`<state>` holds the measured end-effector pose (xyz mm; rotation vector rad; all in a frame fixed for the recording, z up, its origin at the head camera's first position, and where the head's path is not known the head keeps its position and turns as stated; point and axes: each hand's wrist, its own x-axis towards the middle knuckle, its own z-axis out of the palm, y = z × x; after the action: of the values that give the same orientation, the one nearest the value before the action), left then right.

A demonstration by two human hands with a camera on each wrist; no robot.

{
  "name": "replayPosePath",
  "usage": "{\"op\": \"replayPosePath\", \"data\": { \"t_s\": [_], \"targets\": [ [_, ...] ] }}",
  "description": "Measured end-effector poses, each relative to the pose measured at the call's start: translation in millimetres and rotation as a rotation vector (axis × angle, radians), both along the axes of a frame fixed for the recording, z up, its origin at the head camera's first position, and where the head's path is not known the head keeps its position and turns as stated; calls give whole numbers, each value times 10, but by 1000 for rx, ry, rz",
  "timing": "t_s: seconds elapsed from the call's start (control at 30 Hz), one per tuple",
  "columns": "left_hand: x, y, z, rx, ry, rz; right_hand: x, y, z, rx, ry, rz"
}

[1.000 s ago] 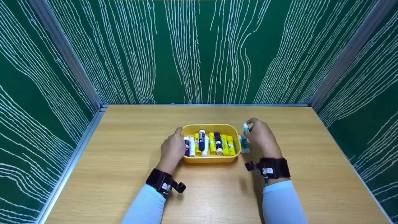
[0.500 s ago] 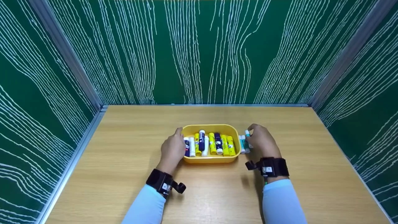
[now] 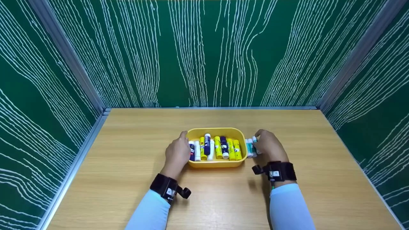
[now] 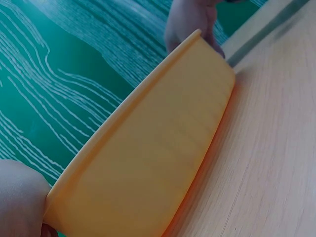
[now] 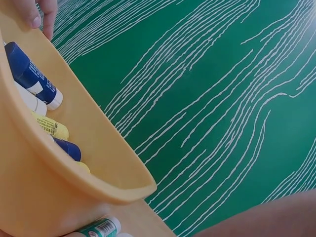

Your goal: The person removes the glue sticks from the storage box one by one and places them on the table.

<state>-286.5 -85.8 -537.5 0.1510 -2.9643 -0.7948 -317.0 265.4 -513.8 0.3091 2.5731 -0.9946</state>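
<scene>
A yellow tray sits mid-table with several yellow, blue and white glue sticks lying in it. My left hand grips the tray's left end, thumb up at the rim. My right hand is low on the table by the tray's right side, pinching a teal glue stick that stands next to two others. The left wrist view shows the tray's outer wall. The right wrist view shows the tray, sticks inside and a teal stick below its rim.
The wooden table is boxed in by green walls with white wavy lines at the left, back and right. A metal strip runs along the table's left edge. Bare wood lies in front of and around the tray.
My right hand has lowered the teal glue stick from above the table down beside the other teal sticks at the tray's right side. The left hand and the tray have stayed put.
</scene>
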Motion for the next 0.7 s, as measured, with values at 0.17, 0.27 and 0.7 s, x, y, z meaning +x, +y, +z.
{"op": "replayPosePath", "data": {
  "t_s": [0.17,0.27,0.7],
  "targets": [
    [-5,-5,-2,4,-8,-1,-1,1,2,-5,-24,-6],
    [-5,-4,1,4,-16,2,2,8,13,4,-28,4],
    [6,5,6,20,-20,11,-20,48,-38,23,-8,48]
  ]
}}
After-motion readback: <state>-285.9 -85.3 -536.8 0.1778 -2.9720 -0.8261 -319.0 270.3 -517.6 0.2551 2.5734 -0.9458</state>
